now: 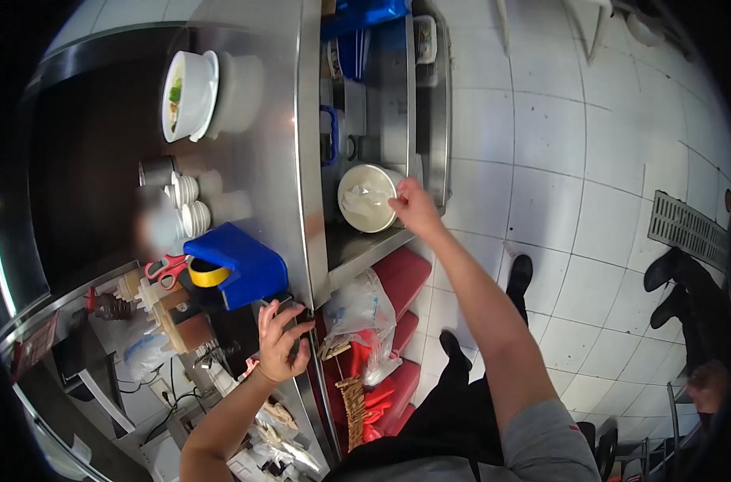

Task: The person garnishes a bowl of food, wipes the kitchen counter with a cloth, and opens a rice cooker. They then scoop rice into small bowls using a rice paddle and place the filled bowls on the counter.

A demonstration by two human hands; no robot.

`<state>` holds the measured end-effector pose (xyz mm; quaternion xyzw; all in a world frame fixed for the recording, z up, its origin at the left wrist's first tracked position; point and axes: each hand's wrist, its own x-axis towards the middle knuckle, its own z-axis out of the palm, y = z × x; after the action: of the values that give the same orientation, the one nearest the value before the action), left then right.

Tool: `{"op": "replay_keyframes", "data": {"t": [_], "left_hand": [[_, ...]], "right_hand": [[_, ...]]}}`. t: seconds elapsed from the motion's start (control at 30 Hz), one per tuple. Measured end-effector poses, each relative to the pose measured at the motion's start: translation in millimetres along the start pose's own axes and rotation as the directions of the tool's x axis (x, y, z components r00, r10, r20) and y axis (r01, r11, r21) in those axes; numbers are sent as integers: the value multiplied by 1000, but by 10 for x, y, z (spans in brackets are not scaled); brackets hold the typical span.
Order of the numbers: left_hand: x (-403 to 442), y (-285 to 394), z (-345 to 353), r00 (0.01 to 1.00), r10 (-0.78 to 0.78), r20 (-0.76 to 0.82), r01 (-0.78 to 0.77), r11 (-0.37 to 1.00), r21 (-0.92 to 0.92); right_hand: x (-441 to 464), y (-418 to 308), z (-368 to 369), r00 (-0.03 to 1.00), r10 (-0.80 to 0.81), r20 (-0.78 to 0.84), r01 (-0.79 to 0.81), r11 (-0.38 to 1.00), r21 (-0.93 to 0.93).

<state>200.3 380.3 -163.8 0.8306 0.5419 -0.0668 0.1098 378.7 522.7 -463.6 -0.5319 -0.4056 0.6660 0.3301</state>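
The person's right hand meets a deep, round, off-white tub at the rim on the hand's own side, so the tub lies directly to the left of that grip, inside a stainless-steel compartment below counter level. Being round, the tub offers no long axis across its mouth; what counts is that its mouth faces up toward the head camera and the fingertips sit at its right-hand edge. Thumb and fingers are drawn narrow there, though I cannot tell whether they pinch the rim, the crumpled translucent film inside the tub, or neither. That film lies just beyond the fingertips, on their left. The right hand is clearly the nearer one; the left hand is well apart from the tub, to the left of the right-hand grip and closer to the body. Its fingers are spread and loosely bent, with nothing seen between them. Just beyond those fingers, away from the body and slightly left, stands a blue angular plastic holder with a yellow roll of tape at its left. Between the two hands, below the compartment, a clear, wrinkled plastic bag hangs against red plastic bins.
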Motion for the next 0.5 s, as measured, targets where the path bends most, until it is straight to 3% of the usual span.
{"op": "replay_keyframes", "data": {"t": [0.03,0.1,0.13,0.2,0.27,0.33,0.5], "left_hand": [[-19,-18,6,1000,-1,16,1,1000,17],[-55,-60,35,1000,-4,31,3,1000,30],[-54,-68,33,999,9,35,-10,999,41],[-76,-91,42,999,24,38,-26,998,54],[-107,-126,47,998,42,46,-45,997,64],[-142,-138,50,998,41,49,-44,997,65],[-334,-225,-7,986,74,149,-90,990,104]], "right_hand": [[113,105,-56,995,20,99,-30,995,94],[269,478,-323,992,-115,-50,125,923,363],[120,289,-708,1000,10,-14,0,813,583],[28,409,-1210,979,122,-161,12,758,652],[97,722,-1503,956,159,-246,61,713,698],[303,1116,-1564,952,149,-266,46,793,608],[1232,1942,-854,905,214,-368,-61,921,385]]}}
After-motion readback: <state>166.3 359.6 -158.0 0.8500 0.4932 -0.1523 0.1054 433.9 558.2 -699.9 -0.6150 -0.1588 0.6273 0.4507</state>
